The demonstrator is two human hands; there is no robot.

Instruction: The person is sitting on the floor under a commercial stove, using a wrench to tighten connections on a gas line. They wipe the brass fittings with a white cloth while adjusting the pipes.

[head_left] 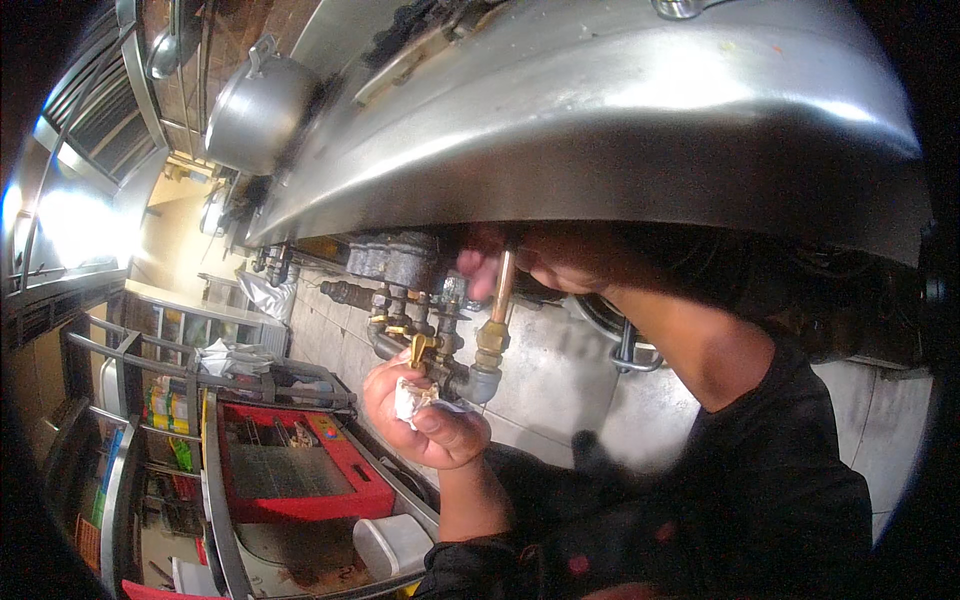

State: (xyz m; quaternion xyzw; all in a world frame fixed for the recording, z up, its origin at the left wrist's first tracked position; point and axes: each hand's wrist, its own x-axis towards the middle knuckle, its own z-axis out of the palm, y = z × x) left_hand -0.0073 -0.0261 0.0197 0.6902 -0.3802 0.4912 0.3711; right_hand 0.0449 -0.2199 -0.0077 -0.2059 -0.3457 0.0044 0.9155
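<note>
A crumpled white piece of cloth or paper (412, 398) is pinched in my left hand (430, 435), whose fingers are closed beside the gas pipe fittings. Just above those fingers is a small brass valve lever (422, 350) on dark, grimy pipework (398, 305). My right hand (550, 268) reaches in under the steel counter's edge. It is at the upper end of a copper pipe (506, 275), with blurred fingertips showing to the pipe's left; its grip is partly hidden. The copper pipe runs down into a brass fitting (490, 345) and a grey elbow (484, 384).
Overhead hangs the curved edge of a stainless steel counter (650, 150), with a large metal pot (262, 110) on it. At lower left stand a red-framed unit (370, 490), a white container (392, 545) and metal shelving (115, 490). Pale floor tiles (545, 385) lie below.
</note>
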